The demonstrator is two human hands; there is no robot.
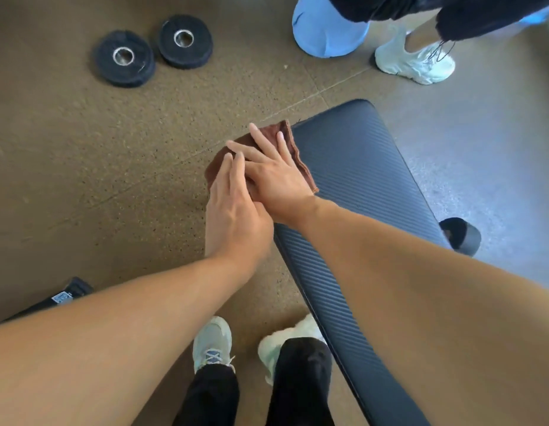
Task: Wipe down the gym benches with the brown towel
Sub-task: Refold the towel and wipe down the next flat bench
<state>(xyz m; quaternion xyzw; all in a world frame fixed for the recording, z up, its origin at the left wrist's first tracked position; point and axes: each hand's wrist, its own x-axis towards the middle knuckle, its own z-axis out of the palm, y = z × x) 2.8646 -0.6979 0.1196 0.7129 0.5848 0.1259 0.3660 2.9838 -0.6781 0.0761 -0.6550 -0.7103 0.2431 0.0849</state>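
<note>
Brown towel (290,139) lies folded over the far left edge of the bench (356,186), part of it on the ribbed dark pad and part hanging past the edge above the floor (82,167). I have both hands flat on it. My right hand (274,179) presses down on the towel with the fingers (280,142) stretched out and slightly spread, not pinching anything. My left hand (234,216) lies beside and partly under the right, its fingers (233,167) straight and pressed close together, tips resting on the towel's left part. The two hands overlap near the knuckles. The bench runs diagonally from lower right to the upper middle, its pad bare apart from the towel. Two black weight plates (151,49) lie flat on the brown speckled floor at upper left, side by side and well apart from the bench. My shoes (211,342) stand just left of the bench's near end. Another person's white shoe (416,64) is at upper right, beyond the bench. A black bench foot (460,235) shows on the right side of the pad.
</note>
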